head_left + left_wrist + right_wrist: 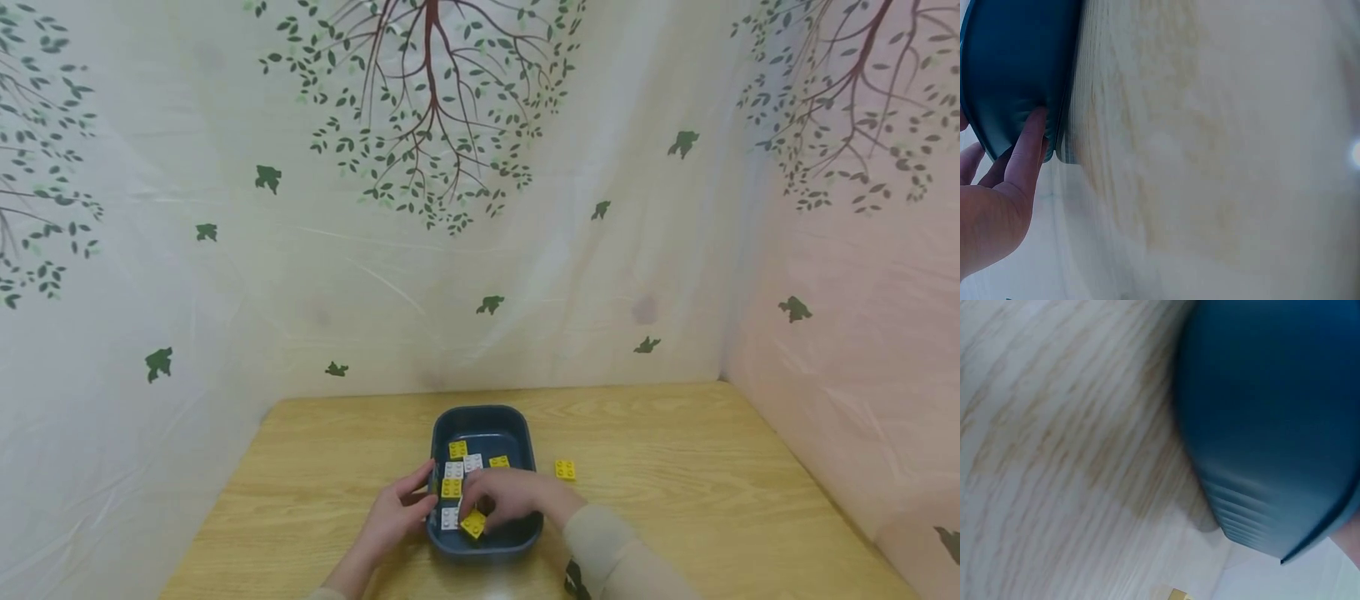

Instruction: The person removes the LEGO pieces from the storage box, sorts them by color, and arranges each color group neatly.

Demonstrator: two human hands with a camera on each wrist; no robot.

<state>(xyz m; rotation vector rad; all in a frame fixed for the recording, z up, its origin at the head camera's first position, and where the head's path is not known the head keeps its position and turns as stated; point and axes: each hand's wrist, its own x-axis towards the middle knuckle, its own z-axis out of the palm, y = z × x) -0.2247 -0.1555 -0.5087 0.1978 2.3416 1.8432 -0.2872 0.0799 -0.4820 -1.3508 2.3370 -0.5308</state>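
Five yellow bricks (565, 470), three white (450, 518), one tray (487, 444)

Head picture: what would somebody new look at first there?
Probably the upside-down tree, brown-branched and green-leaved, top middle. Below it, a dark-blue rounded tray holds yellow and white studded bricks. Right of the tray, a lone yellow brick lies on the brown wooden table.

In the head view, the right hand (510, 493) obscures part of the tray (487, 412) and partly covers the white brick (472, 461) and the pinched yellow brick (473, 525). The dark object (573, 581) beside the right sleeve (617, 552) cannot be identified. The left wrist view crops the left hand (997, 209) at its left edge. In the right wrist view, the tray wall conceals the interior; the lower edge truncates a yellow item (1178, 595).
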